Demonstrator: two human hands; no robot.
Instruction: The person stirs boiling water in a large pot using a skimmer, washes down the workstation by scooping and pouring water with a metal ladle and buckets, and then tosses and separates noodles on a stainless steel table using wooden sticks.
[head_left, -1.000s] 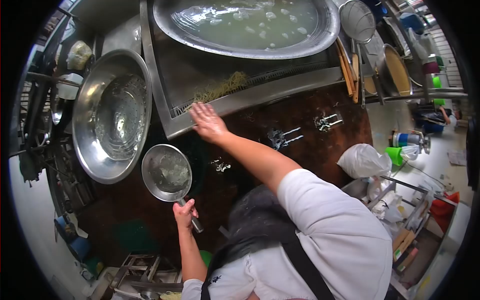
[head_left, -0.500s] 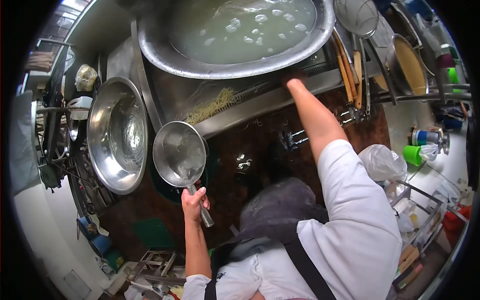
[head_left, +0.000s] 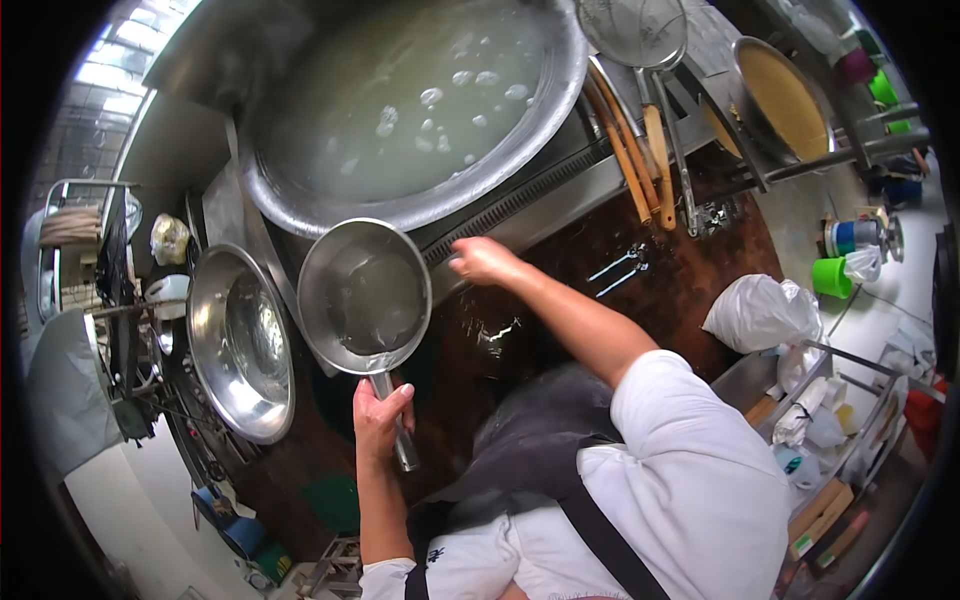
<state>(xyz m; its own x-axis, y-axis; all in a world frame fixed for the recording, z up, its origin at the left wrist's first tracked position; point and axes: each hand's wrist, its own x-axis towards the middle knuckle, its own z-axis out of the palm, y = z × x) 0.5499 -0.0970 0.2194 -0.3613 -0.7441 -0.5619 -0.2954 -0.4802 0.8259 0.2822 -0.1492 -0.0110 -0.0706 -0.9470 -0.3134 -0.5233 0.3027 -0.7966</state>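
Note:
My left hand (head_left: 378,420) is wrapped round the short tubular handle of a round metal dipper (head_left: 365,290). The dipper is held with its wide bowl upward, overlapping the near rim of the big wok (head_left: 470,180) of cloudy, bubbling water. My right hand (head_left: 485,262) is just right of the dipper, over the steel counter edge (head_left: 560,215), fingers curled toward the dipper. Whatever those fingers hold, if anything, I cannot tell. The counter area where pale noodles lay is hidden behind the dipper.
A wide steel basin (head_left: 240,345) stands left of the counter. To the right, a wire strainer (head_left: 635,30) and wooden-handled tools (head_left: 620,150) hang at the counter's edge, beside a pan of brownish liquid (head_left: 785,100). Beyond the wet brown floor (head_left: 700,260) sits a white plastic bag (head_left: 765,312).
My right hand has swept left along the counter edge toward the dipper. The dipper has risen toward the wok's rim, and the noodles have gone out of sight. My view has turned.

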